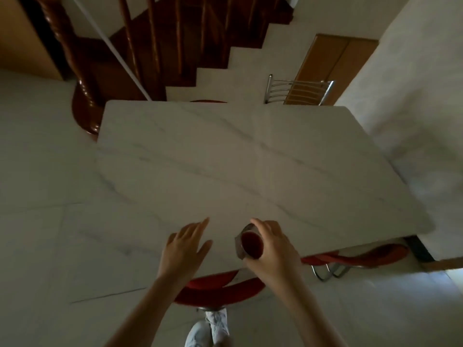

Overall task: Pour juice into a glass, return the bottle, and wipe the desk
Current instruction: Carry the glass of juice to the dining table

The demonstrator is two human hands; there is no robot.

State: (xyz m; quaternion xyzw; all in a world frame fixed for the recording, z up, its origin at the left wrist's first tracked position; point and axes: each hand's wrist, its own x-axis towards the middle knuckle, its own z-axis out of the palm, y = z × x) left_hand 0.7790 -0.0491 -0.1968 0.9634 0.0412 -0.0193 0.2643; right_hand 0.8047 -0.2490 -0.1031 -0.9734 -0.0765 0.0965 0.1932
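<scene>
A clear glass (249,245) holding dark red juice is at the near edge of the white marble desk (250,159). My right hand (273,246) is wrapped around the glass from the right side. My left hand (185,246) hovers flat and open over the desk's near edge, just left of the glass, holding nothing. No bottle and no cloth are in view.
A red chair seat (220,289) is tucked under the desk right below my arms, and another red seat (355,256) sits at the near right. A metal chair back (298,90) stands at the far side. A wooden staircase (162,46) rises behind the desk.
</scene>
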